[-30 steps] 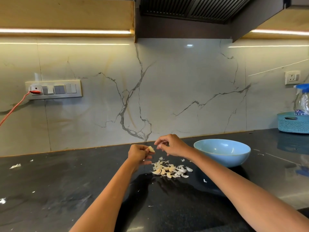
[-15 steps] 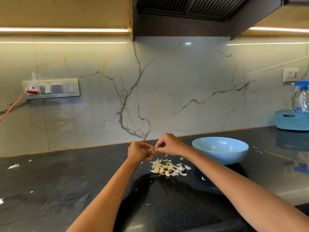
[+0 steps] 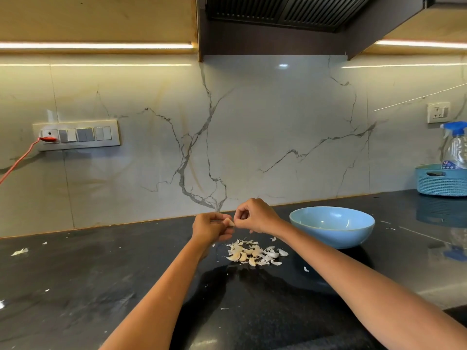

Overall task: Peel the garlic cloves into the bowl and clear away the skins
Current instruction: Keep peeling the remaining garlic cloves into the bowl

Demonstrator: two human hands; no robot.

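Note:
My left hand [image 3: 211, 228] holds a pale garlic clove [image 3: 229, 222] between its fingertips, above the black counter. My right hand [image 3: 255, 216] meets it from the right and pinches the clove's tip with thumb and finger. Just below and in front of both hands lies a small pile of garlic cloves and white skins [image 3: 254, 253]. A light blue bowl [image 3: 331, 227] stands on the counter to the right of the hands; its inside looks empty from here.
Loose skin flakes [image 3: 19, 251] lie scattered on the black counter [image 3: 75, 286], mostly at the left. A teal basket [image 3: 441, 181] with a spray bottle [image 3: 456, 146] stands at the far right. A red cable [image 3: 17, 161] hangs from the wall switch panel.
My two hands came together around the clove: the right hand closed in from the right and now pinches its tip. The view shifted slightly.

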